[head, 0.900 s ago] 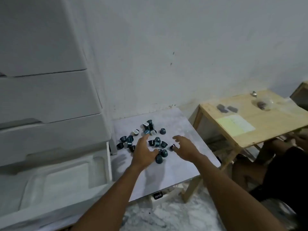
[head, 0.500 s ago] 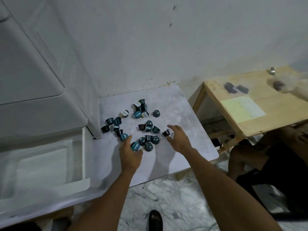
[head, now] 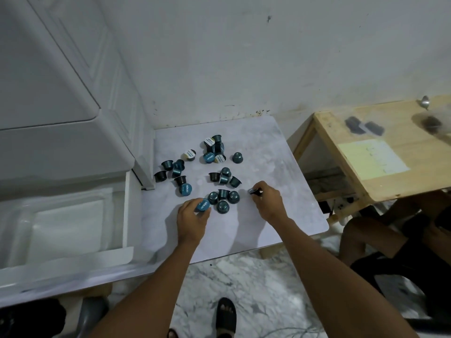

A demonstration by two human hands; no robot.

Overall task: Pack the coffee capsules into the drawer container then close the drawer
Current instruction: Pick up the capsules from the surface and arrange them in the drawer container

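Several teal and dark coffee capsules (head: 222, 194) lie scattered on a small marble-patterned table (head: 273, 152). My left hand (head: 192, 219) is closed around one blue-lidded capsule (head: 203, 205) at the near edge of the pile. My right hand (head: 269, 202) pinches a dark capsule (head: 253, 191) at the pile's right side. The white plastic drawer (head: 125, 211) stands pulled open to the left of the table, and nothing shows inside it.
A white plastic drawer cabinet (head: 48, 93) rises at the left against the wall. A wooden table (head: 390, 152) with small items stands at the right, and a seated person's legs (head: 390, 230) are under it. My sandalled foot (head: 225, 317) is on the marble floor.
The view has tipped downward. Both hands have settled on the pile and closed: the left on a blue-lidded capsule, the right on a dark one.
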